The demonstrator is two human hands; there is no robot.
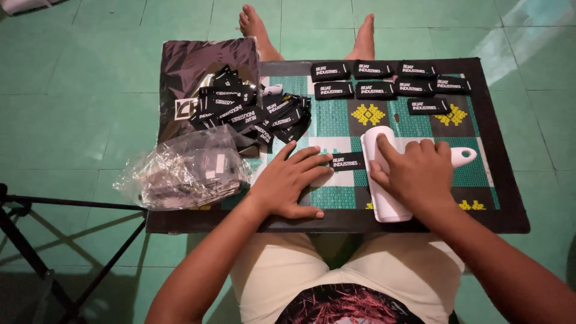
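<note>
My left hand (292,182) lies flat on the patterned board (342,120), fingertips pinning the left end of a black rectangular patch (348,161). My right hand (417,172) grips a white lint roller (379,180) by its barrel, the roller pressed against the patch's right end; its white handle (464,156) sticks out to the right. Several black patches (390,84) lie in neat rows at the board's far right. A loose heap of the same patches (252,111) sits at the far left of the board.
A dark glossy bag (198,66) lies under the heap. A clear plastic bag (183,171) with more pieces rests at the board's left edge. My bare feet (309,30) show beyond the board on green floor tiles. A black tripod leg (36,252) stands at lower left.
</note>
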